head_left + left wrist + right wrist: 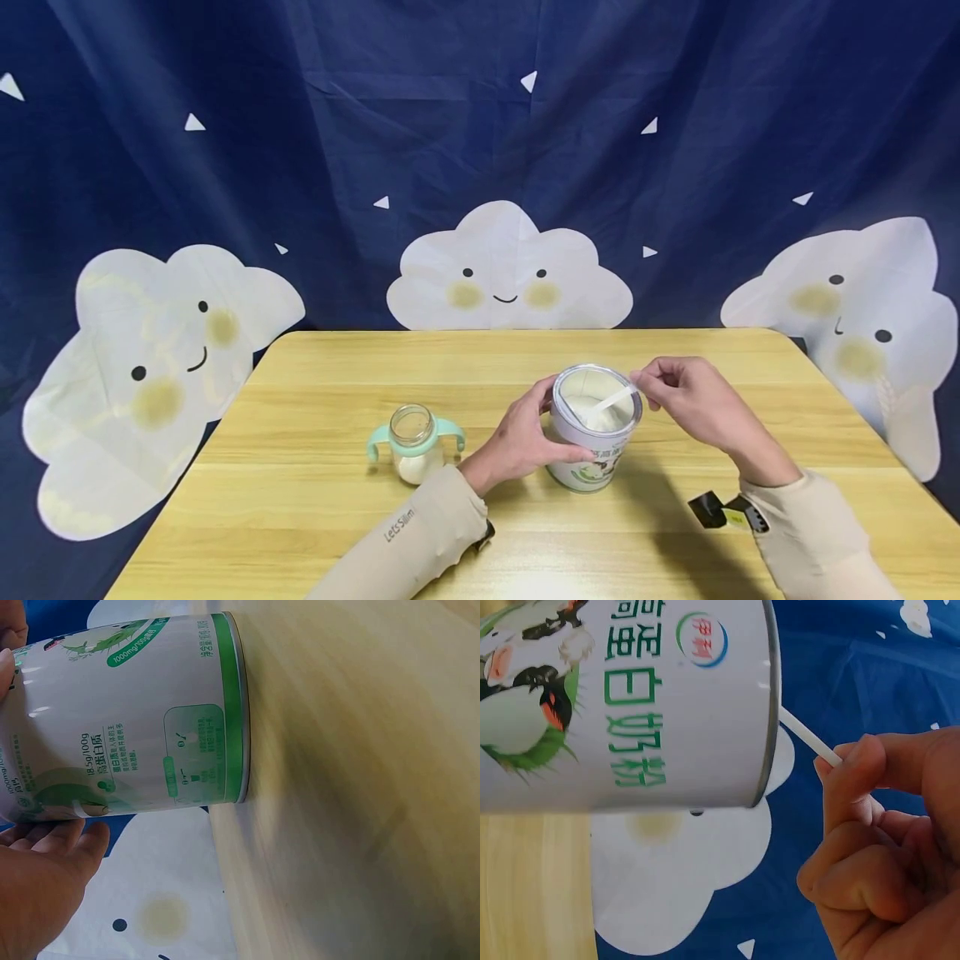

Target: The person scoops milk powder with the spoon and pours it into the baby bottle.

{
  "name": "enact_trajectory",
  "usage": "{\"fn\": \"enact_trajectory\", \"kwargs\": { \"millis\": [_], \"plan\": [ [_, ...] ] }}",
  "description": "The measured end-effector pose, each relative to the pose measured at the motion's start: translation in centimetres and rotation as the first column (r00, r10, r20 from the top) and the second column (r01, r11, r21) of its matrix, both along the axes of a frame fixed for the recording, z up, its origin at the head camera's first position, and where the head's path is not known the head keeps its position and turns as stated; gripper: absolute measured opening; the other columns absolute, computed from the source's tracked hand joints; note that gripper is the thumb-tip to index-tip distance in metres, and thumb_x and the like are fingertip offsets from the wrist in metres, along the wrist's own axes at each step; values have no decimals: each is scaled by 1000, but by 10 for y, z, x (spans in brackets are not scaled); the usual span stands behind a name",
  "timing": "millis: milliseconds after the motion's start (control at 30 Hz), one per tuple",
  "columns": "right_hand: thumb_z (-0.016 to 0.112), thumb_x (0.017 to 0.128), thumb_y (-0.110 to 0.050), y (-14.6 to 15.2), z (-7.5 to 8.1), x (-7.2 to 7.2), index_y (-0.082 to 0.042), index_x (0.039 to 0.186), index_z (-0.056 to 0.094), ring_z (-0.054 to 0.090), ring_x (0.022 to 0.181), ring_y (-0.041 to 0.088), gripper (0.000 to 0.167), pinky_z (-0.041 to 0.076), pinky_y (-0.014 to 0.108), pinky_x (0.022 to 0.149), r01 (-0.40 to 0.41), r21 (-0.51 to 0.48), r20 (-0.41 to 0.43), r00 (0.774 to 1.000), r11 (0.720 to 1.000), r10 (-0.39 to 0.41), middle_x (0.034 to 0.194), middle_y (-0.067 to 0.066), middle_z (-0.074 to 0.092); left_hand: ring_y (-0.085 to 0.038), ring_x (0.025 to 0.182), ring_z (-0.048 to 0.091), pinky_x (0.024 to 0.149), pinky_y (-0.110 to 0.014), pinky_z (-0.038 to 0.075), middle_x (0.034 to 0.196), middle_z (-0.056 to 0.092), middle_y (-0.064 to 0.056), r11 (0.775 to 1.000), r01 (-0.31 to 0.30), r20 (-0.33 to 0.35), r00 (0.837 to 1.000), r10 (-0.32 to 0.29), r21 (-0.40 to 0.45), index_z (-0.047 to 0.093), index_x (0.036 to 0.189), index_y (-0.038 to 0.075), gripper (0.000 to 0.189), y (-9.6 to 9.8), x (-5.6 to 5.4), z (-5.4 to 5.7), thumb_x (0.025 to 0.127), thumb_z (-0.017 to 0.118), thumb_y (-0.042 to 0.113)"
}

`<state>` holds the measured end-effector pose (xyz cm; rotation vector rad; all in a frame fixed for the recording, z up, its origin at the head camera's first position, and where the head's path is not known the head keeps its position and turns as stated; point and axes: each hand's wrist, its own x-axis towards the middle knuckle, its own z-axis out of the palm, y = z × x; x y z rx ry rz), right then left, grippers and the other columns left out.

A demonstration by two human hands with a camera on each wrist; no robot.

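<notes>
A white and green milk powder can [581,454] stands on the table without a lid, pale powder [611,417] inside it. My left hand [525,437] grips the can around its left side, the thumb across the front; the left wrist view also shows the fingers [64,844] against its wall. Between thumb and index finger my right hand [693,400] pinches the handle of a white scoop [615,398] at the can's right rim. The scoop's lower end is down in the powder. In the right wrist view the handle [810,737] slants out over the rim.
Left of the can stands a baby bottle [420,462] with mint-green side handles, its top uncapped and something white inside. The wooden table [337,542] reaches back to a dark blue curtain [450,125] with printed clouds.
</notes>
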<state>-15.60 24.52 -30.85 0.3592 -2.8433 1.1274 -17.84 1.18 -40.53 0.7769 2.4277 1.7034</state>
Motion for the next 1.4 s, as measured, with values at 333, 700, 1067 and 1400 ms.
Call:
{"fn": "enact_trajectory", "kwargs": {
  "millis": [333, 700, 1067, 1400],
  "plan": [
    [57, 103, -33, 18, -3, -5, -6, 75, 59, 33, 48, 13, 38, 29, 29, 41, 77, -34, 12, 997, 996, -77, 58, -2, 42, -16, 125, 53, 107, -41, 43, 138, 56, -2, 1000, 15, 3, 1000, -15, -13, 40, 150, 11, 98, -1, -1, 3, 69, 94, 25],
    [54, 103, -35, 29, -7, -13, -4, 79, 59, 33, 47, 9, 40, 29, 28, 40, 116, -179, 162, 983, 977, -87, 63, -2, 46, -18, 141, 38, 114, -29, 34, 155, 40, -11, 999, 39, -28, 999, -40, -34, 32, 153, 4, 105, -11, -1, 16, 70, 93, 25],
    [53, 104, -29, 27, -4, -11, 0, 91, 59, 29, 47, 7, 33, 28, 29, 42, 97, -310, 200, 979, 946, -35, 68, -4, 48, -21, 143, 37, 115, -30, 32, 157, 37, -9, 998, 7, 33, 999, -5, -63, 31, 154, 5, 107, -30, 3, 25, 70, 94, 25],
    [53, 105, -24, 20, -2, -9, -8, 82, 57, 30, 48, 7, 28, 26, 31, 41, 71, -378, 150, 989, 923, -15, 64, -6, 46, -20, 142, 38, 116, -34, 32, 157, 39, -6, 998, 17, 42, 999, -14, -65, 29, 156, 6, 107, -56, 8, 32, 71, 93, 25]
  ]
}}
